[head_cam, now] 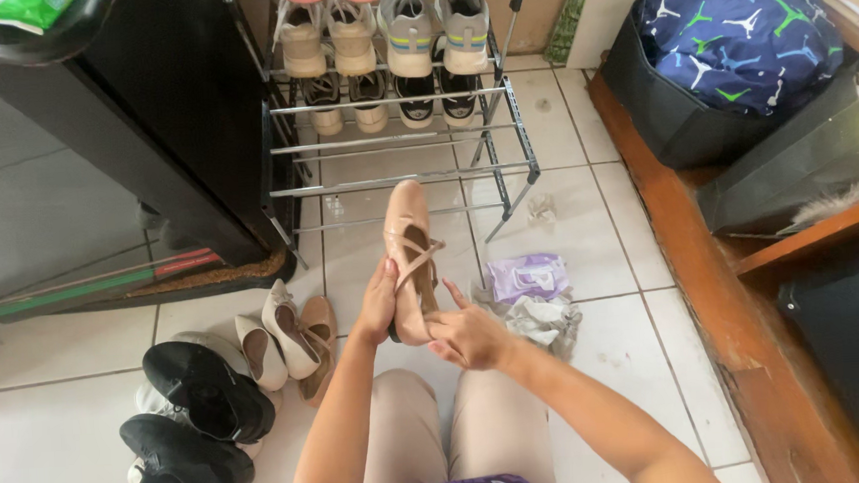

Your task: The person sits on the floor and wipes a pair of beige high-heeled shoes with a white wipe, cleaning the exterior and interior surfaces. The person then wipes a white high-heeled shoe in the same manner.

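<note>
Pink shoe [409, 243] gripped at heel by left hand [378, 305], right hand [466, 334] loose-fingered against strap, mid-handling before rack [399, 125]; firmer right grip likely needed next.

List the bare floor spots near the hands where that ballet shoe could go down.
Free: tile right of the wipes packet, up to the wooden ledge; tile between shoe rack and the ballet shoe. Crowded: left of the left hand, beige heels and black sneakers.
</note>
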